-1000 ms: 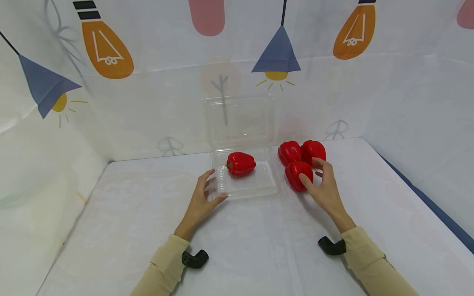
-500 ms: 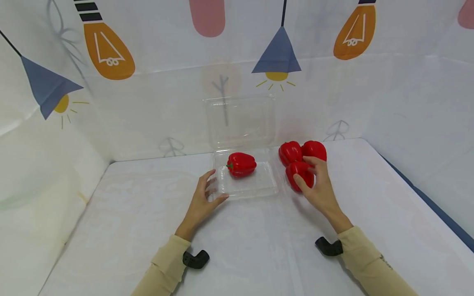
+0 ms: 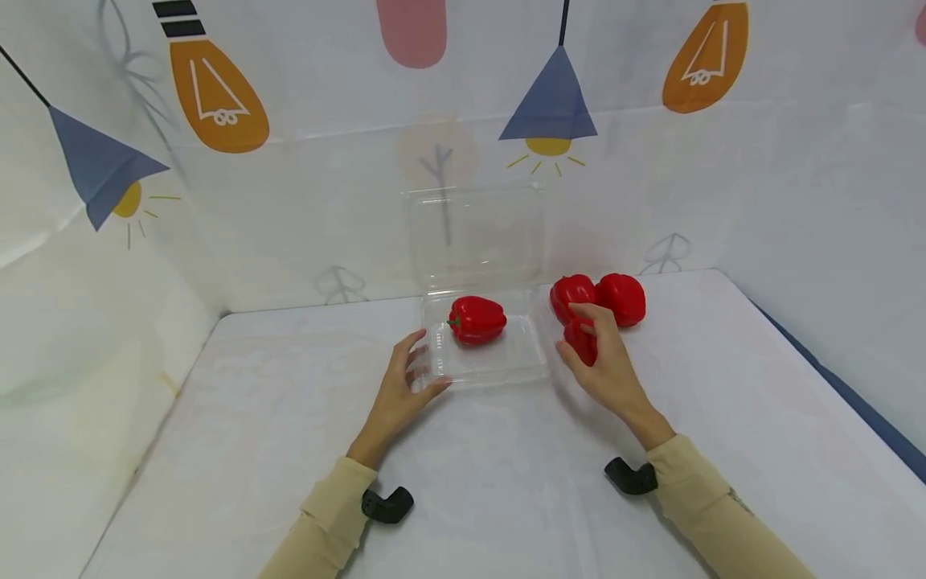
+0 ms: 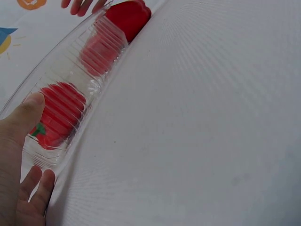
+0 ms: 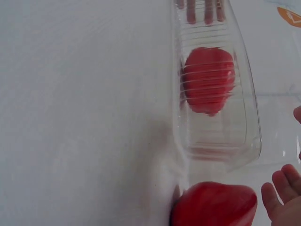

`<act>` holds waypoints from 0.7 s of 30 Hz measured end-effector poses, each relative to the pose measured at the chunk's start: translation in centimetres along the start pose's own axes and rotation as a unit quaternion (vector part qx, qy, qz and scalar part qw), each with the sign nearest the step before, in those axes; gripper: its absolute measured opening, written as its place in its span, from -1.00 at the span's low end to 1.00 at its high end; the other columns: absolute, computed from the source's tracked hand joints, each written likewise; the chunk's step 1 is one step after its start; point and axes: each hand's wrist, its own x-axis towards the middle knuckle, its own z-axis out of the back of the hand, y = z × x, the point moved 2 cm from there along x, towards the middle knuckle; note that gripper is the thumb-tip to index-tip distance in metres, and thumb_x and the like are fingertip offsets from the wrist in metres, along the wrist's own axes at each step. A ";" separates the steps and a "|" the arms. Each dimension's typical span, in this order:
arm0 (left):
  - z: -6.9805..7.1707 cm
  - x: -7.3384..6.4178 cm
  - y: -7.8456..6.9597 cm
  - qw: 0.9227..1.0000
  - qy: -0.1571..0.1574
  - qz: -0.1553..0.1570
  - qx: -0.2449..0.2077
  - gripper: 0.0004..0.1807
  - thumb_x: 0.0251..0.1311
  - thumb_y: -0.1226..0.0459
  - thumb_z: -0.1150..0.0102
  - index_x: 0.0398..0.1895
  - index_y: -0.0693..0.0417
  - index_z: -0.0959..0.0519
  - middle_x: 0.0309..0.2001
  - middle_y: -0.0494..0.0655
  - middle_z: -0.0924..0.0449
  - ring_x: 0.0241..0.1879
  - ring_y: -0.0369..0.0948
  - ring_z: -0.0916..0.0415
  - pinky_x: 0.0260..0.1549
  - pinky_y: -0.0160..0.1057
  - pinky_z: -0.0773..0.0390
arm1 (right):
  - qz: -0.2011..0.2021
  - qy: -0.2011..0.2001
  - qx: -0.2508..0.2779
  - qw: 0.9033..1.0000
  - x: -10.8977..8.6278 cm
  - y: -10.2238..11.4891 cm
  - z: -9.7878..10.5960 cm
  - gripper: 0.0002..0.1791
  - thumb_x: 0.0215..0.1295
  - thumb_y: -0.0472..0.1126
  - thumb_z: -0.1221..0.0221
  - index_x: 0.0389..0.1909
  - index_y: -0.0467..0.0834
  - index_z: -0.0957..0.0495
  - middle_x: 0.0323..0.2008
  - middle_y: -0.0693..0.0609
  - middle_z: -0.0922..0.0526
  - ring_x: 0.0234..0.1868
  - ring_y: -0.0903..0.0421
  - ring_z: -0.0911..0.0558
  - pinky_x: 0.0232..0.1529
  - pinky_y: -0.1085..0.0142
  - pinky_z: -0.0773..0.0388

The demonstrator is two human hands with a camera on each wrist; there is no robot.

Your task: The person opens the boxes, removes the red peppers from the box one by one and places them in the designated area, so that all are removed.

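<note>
A clear plastic clamshell container (image 3: pixel 499 374) lies with its lid raised at the back, one red bell pepper (image 3: pixel 477 320) on its side inside. My left hand (image 3: pixel 398 402) holds the container's left end, thumb at the front corner, fingers along the left side. The left wrist view shows that thumb (image 4: pixel 33 106) on the ribbed wall. My right hand (image 3: pixel 608 370) reaches over another bell pepper (image 3: pixel 581 342) right of the container, partly hiding it. In the right wrist view its relaxed fingers (image 5: pixel 284 186) show a gap from that pepper (image 5: pixel 214 205).
Two more red bell peppers, one left (image 3: pixel 571 296) and one right (image 3: pixel 622 300), stand behind the right hand. A white cloth covers the table (image 3: pixel 492 482). The white curtain (image 3: pixel 325 201) with printed lamps rises behind the container lid.
My right hand has moved left over the front bell pepper and covers more of it. The left hand and the container stay in place; the head view shifts slightly.
</note>
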 end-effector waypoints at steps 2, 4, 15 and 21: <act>0.0 0.0 0.0 1.000 -0.001 0.000 0.000 -0.09 0.01 0.33 -0.38 0.41 0.05 -0.06 0.37 0.25 -0.09 0.34 0.19 -0.20 0.20 0.09 -0.41 | 0.005 0.007 0.007 1.000 0.2 -0.1 -0.3 -0.23 0.03 -0.36 -0.32 0.28 -0.17 -0.20 0.23 -0.11 -0.32 0.25 -0.02 -0.32 0.10 -0.16 -0.49; 0.0 0.0 0.0 1.000 -0.001 0.000 -0.002 -0.09 0.01 0.33 -0.37 0.41 0.05 -0.07 0.37 0.25 -0.08 0.34 0.20 -0.20 0.20 0.10 -0.41 | 0.005 0.014 0.009 1.000 0.4 0.0 -0.7 -0.23 0.05 -0.34 -0.32 0.29 -0.16 -0.20 0.23 -0.09 -0.32 0.25 -0.02 -0.32 0.10 -0.17 -0.49; 0.0 0.0 0.1 1.000 -0.004 -0.003 -0.003 -0.08 0.00 0.35 -0.38 0.41 0.07 -0.07 0.37 0.25 -0.09 0.34 0.20 -0.20 0.20 0.11 -0.41 | -0.014 0.064 0.004 0.998 1.2 0.7 -2.9 -0.31 0.14 -0.27 -0.27 0.28 -0.09 -0.19 0.26 -0.01 -0.31 0.24 0.04 -0.35 0.15 -0.03 -0.50; 0.1 0.0 0.2 1.000 -0.003 -0.006 -0.004 -0.08 0.00 0.35 -0.39 0.41 0.07 -0.07 0.37 0.24 -0.09 0.34 0.18 -0.20 0.20 0.08 -0.42 | -0.007 0.091 -0.001 0.996 1.5 0.8 -3.8 -0.31 0.15 -0.28 -0.27 0.28 -0.10 -0.19 0.25 -0.01 -0.31 0.23 0.06 -0.35 0.14 -0.03 -0.51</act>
